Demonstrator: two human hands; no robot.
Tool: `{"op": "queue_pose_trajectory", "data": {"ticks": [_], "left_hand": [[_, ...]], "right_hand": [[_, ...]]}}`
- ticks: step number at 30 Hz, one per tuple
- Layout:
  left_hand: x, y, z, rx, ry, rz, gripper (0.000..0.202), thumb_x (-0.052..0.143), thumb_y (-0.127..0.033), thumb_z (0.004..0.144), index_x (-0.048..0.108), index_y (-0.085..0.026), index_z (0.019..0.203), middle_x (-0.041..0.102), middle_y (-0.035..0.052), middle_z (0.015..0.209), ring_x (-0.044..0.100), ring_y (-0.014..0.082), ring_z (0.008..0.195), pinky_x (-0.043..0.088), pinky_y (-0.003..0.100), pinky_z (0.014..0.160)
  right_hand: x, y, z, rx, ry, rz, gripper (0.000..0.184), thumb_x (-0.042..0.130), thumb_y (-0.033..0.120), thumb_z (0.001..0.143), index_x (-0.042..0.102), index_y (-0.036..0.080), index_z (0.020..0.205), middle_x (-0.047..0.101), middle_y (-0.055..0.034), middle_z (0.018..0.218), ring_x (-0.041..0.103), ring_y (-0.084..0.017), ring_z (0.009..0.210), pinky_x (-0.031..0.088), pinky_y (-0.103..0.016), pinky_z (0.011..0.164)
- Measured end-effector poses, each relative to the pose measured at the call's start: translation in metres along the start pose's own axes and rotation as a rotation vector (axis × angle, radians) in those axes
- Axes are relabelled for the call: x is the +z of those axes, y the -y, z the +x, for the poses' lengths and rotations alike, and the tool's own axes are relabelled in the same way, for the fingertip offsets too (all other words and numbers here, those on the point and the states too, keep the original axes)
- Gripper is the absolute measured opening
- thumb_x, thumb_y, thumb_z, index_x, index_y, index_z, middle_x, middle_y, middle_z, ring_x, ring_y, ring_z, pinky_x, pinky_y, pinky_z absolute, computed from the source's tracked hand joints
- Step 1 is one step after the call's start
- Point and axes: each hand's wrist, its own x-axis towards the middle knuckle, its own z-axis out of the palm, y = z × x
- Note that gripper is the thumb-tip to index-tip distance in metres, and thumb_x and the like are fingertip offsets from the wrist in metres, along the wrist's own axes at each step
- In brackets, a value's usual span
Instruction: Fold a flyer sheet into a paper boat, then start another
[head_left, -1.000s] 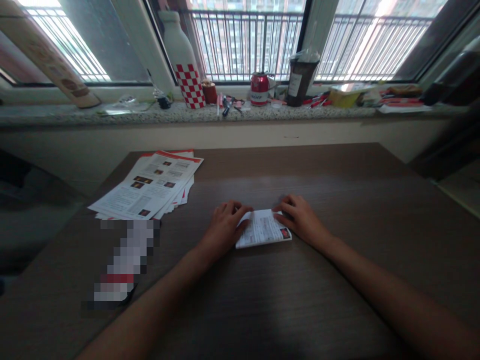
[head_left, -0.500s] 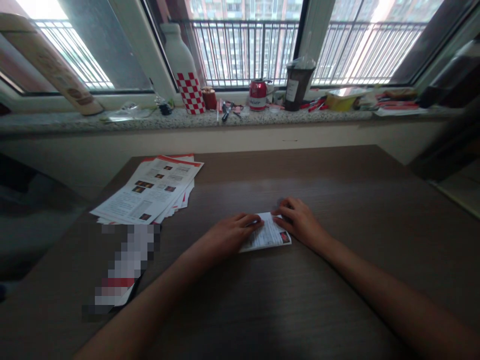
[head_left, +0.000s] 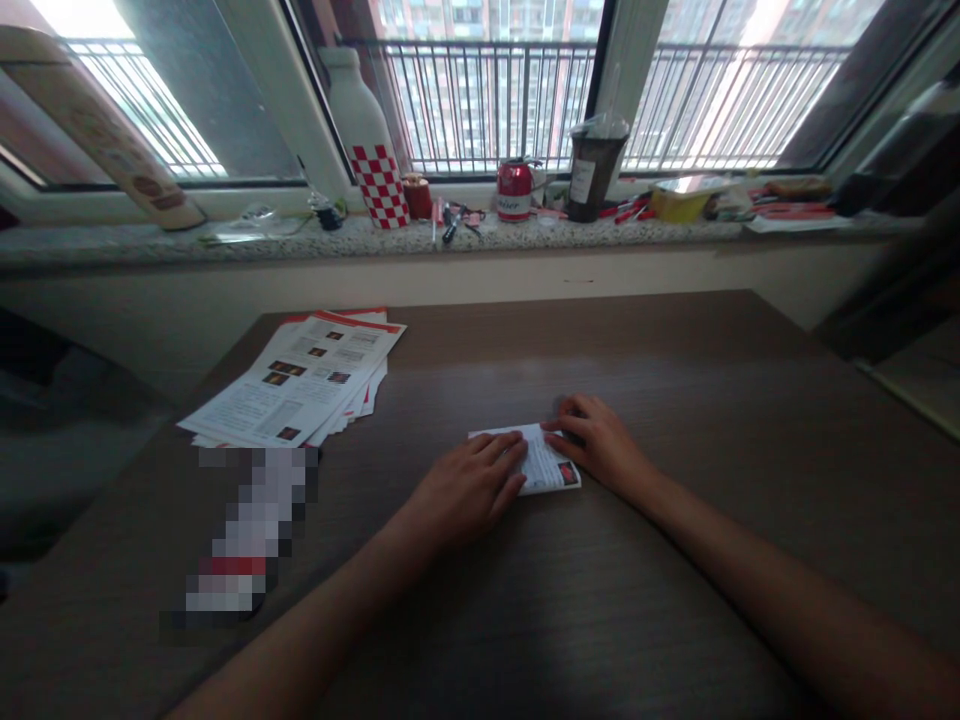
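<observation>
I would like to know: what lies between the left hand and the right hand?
The head view shows a small, white, rectangular printed paper between them, partly under the left hand, with the right hand at its far-right corner.

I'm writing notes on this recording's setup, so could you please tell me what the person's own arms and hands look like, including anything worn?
The left hand and right hand are ungloved, and the visible forearms are bare, with no sleeve, watch or bracelet showing. Small details, such as a thin ring, are too soft to tell.
</observation>
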Motion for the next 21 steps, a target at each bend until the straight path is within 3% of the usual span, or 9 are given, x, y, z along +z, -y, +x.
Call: {"op": "queue_pose_trajectory", "data": {"ticks": [11,16,21], "left_hand": [[0.004,0.001,0.001,0.007,-0.013,0.017,0.050,0.038,-0.039,0.112,0.045,-0.024,0.159,0.052,0.0075,0.159,0.050,0.0304,0.140,0.038,0.049,0.118],[0.006,0.000,0.000,-0.004,-0.030,0.015,0.050,0.037,-0.039,0.112,0.045,-0.023,0.159,0.052,0.0071,0.158,0.049,0.0302,0.139,0.037,0.049,0.119],[0.006,0.000,-0.001,0.006,-0.029,0.017,0.051,0.037,-0.038,0.113,0.043,-0.020,0.160,0.051,0.0081,0.159,0.047,0.0291,0.142,0.035,0.047,0.121]], "right_hand": [[-0.005,0.001,0.001,0.017,-0.001,0.081,0.024,0.060,0.035,0.104,0.079,0.027,0.117,0.068,-0.0096,0.109,0.063,-0.028,0.106,0.053,-0.048,0.094],[-0.017,0.018,-0.004,-0.014,0.003,0.107,0.037,0.055,0.037,0.106,0.067,0.029,0.140,0.068,-0.0115,0.131,0.063,-0.029,0.123,0.051,-0.051,0.106],[-0.018,0.035,-0.015,-0.043,0.148,0.030,0.044,0.057,0.043,0.105,0.063,0.026,0.146,0.063,-0.0138,0.148,0.062,-0.032,0.133,0.051,-0.053,0.111]]}}
